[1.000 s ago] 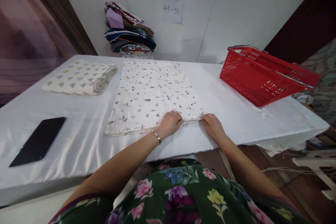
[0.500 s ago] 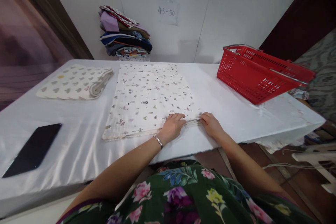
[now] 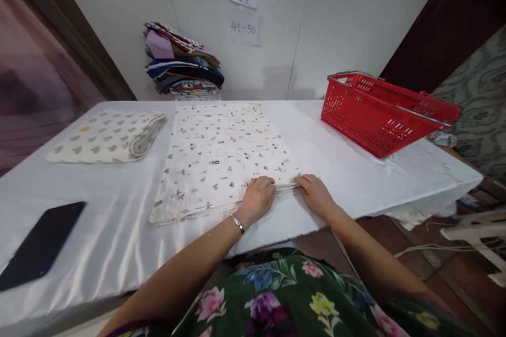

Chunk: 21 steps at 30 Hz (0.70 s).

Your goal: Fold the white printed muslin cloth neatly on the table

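A white cloth with small printed motifs (image 3: 221, 152) lies flat on the white table (image 3: 356, 174), folded into a long rectangle. My left hand (image 3: 258, 199) rests on its near edge with fingers curled onto the fabric. My right hand (image 3: 314, 194) pinches the near right corner of the same cloth. The two hands are about a hand's width apart along that edge. A bracelet sits on my left wrist.
A folded cloth with heart shapes (image 3: 106, 136) lies at the left. A black phone (image 3: 39, 245) is at the near left. A red basket (image 3: 385, 111) stands at the right edge. A stack of folded fabrics (image 3: 182, 63) sits against the back wall.
My hands stay on the cloth's near edge, the left fingers curling in slightly. The view has tilted a little, shifting everything left and down.
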Tool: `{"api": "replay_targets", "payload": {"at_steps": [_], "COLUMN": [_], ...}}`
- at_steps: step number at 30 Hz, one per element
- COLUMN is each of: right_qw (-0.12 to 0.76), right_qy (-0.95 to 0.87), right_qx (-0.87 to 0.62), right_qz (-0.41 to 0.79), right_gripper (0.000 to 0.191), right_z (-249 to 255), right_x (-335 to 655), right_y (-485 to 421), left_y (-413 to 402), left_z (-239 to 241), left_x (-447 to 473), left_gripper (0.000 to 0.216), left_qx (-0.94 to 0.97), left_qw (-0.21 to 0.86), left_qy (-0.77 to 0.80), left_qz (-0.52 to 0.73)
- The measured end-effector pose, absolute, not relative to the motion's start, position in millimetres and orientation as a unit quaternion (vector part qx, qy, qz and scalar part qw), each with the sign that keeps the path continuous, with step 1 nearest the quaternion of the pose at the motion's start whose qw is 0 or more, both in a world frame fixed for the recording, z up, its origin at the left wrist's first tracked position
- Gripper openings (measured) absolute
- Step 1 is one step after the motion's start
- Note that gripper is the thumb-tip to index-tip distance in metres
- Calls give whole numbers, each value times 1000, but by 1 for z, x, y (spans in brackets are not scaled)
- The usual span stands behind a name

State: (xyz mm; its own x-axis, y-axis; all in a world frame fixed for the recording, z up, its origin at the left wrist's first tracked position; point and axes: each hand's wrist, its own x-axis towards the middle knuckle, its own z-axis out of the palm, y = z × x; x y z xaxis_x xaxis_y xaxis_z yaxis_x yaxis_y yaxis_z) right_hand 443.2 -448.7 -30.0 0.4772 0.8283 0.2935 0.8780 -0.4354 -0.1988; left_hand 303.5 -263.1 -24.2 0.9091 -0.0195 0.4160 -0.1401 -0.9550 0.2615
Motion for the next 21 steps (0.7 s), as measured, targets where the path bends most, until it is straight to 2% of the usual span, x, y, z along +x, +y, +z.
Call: {"api": "replay_targets", "payload": {"at_steps": [6,10,21], "right_qw": [170,190,210], "right_qy": [-527,-561,-589], "right_qx": [-824,-798,-773], "right_qz": [-122,-114,-103], "right_gripper": [25,17,17], "right_z": [-30,-31,-37], "right_x": [431,428,434], "right_y": [-440,-432,-430], "left_y": [-262,-262,-265], "left_z": [-26,-27,-29], "left_x": [305,305,304], "left_gripper": [23,25,16], "left_qx": [969,973,968], "left_qw": [130,106,43], "left_qy": [-28,-33,-67], "left_qz": [208,202,237]}}
